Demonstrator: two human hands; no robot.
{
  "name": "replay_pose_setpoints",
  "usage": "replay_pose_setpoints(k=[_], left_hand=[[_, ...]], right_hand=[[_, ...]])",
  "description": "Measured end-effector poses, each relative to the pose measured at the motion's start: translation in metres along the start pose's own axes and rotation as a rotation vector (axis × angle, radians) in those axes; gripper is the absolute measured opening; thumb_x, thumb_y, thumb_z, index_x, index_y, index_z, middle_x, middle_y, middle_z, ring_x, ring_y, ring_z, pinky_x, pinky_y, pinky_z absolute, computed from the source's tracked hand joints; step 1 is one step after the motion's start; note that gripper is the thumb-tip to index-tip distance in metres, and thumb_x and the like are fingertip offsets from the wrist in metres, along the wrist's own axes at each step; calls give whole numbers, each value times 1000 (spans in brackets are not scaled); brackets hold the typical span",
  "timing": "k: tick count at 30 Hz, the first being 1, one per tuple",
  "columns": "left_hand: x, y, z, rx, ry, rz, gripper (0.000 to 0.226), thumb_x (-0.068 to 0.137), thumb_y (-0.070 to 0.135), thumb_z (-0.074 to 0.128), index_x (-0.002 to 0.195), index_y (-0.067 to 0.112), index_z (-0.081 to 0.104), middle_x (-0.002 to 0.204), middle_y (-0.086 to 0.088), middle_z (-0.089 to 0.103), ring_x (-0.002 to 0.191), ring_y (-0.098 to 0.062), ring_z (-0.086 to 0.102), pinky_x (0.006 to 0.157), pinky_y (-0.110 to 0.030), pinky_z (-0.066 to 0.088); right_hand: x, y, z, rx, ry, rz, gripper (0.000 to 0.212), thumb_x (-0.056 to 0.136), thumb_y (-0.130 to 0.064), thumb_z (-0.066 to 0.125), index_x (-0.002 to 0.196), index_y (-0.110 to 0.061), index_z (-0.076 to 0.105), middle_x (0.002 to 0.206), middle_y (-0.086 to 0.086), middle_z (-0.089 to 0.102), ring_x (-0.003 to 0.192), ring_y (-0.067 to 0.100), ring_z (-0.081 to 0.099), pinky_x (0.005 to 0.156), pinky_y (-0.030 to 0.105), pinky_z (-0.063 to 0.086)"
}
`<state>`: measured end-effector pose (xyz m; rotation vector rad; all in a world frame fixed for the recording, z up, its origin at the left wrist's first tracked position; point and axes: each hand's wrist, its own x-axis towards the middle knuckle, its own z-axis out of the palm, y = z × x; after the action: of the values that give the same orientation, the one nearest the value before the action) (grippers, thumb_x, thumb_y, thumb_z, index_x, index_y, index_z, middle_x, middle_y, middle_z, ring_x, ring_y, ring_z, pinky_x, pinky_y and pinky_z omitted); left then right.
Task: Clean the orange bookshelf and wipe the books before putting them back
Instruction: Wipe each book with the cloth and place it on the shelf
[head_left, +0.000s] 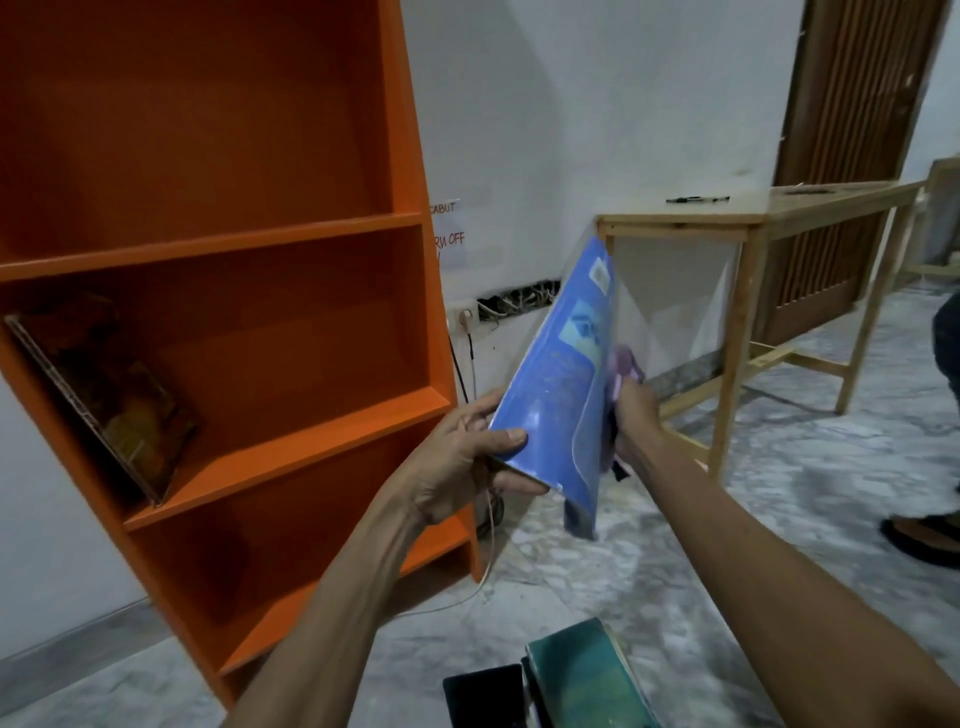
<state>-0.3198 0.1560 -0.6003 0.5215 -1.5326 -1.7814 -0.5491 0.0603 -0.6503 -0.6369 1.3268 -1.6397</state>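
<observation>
The orange bookshelf (270, 234) fills the left of the view. One brown book (119, 400) leans inside its middle compartment. In front of the shelf's right side I hold up a thin blue book (556, 384) with a clear plastic cover. My left hand (467, 462) grips its lower corner, thumb on the front. My right hand (636, 421) is behind the book's right edge and holds a purplish cloth (626, 369) against it. The cloth is partly hidden by the book.
A green book (582, 675) and a dark flat object (483, 696) lie at the bottom of the view. A light wooden table (758, 218) stands at the right wall near a brown door (862, 93). Cables hang below a wall socket (465, 317). A person's foot (924, 535) is at the right edge.
</observation>
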Motion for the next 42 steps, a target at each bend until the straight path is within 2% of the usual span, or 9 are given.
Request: replay_pose_setpoints(k=[5, 10, 14, 18, 24, 30, 35, 38, 42], left_hand=[[14, 22, -17, 42, 114, 60, 55, 87, -4, 58, 138, 12, 49, 129, -15, 63, 102, -35, 68, 74, -50, 60], [17, 10, -37, 37, 220, -22, 43, 94, -6, 50, 130, 17, 55, 125, -10, 65, 103, -34, 68, 70, -46, 61], [15, -9, -53, 51, 374, -112, 41, 98, -2, 47, 134, 16, 53, 127, -11, 63, 98, -29, 70, 65, -40, 61], [15, -18, -53, 243, 576, -317, 48, 100, 26, 51, 147, 20, 39, 138, -14, 51, 127, -43, 46, 93, -60, 45], [18, 1, -65, -475, 388, -319, 109, 66, 84, 56, 133, 1, 35, 140, -35, 38, 123, -60, 42, 92, -72, 41], [-1, 10, -66, -584, 417, -247, 36, 70, 12, 62, 97, -12, 60, 102, -34, 63, 93, -50, 65, 69, -60, 57], [-10, -1, -72, -498, 535, -277, 42, 79, -8, 35, 119, -10, 48, 107, -35, 61, 88, -50, 66, 58, -52, 59], [-11, -6, -72, -491, 585, -296, 44, 87, -8, 20, 120, -14, 48, 98, -35, 65, 76, -48, 69, 57, -53, 58], [-13, -15, -64, -464, 577, -254, 42, 86, -13, 24, 115, -10, 54, 96, -30, 69, 92, -46, 63, 69, -58, 56]], right_hand=[[-43, 15, -20, 351, -274, 114, 24, 106, -16, 34, 109, -20, 58, 78, -19, 72, 85, 10, 68, 54, 13, 54], [-54, -6, -25, 651, -413, -9, 52, 94, -52, 37, 107, -20, 75, 106, 9, 74, 84, 28, 74, 73, 55, 59], [-55, -15, -23, 434, -486, 45, 57, 81, -11, 71, 132, -12, 47, 117, 19, 68, 69, 27, 73, 75, 57, 58], [-63, -21, -10, -22, -349, -178, 20, 88, -4, 65, 108, -8, 61, 91, 21, 70, 58, 31, 62, 56, 59, 57], [-84, -13, -3, -800, -361, -738, 19, 80, -22, 69, 98, -14, 70, 78, 8, 72, 68, 21, 66, 58, 24, 51], [-96, 9, 3, -1057, -612, -1317, 34, 85, -16, 69, 118, -9, 69, 90, 4, 67, 77, 14, 57, 68, 18, 42], [-91, 23, -3, -1026, -599, -1441, 34, 83, -24, 75, 112, -5, 71, 88, 7, 68, 77, 14, 56, 69, 24, 46], [-88, 24, -6, -1003, -635, -1329, 42, 80, -37, 78, 113, -11, 72, 86, 0, 69, 73, 5, 57, 62, 21, 47], [-111, -1, 11, -318, -627, -613, 25, 81, -33, 76, 89, -9, 75, 73, -2, 75, 64, 8, 68, 66, 30, 59]])
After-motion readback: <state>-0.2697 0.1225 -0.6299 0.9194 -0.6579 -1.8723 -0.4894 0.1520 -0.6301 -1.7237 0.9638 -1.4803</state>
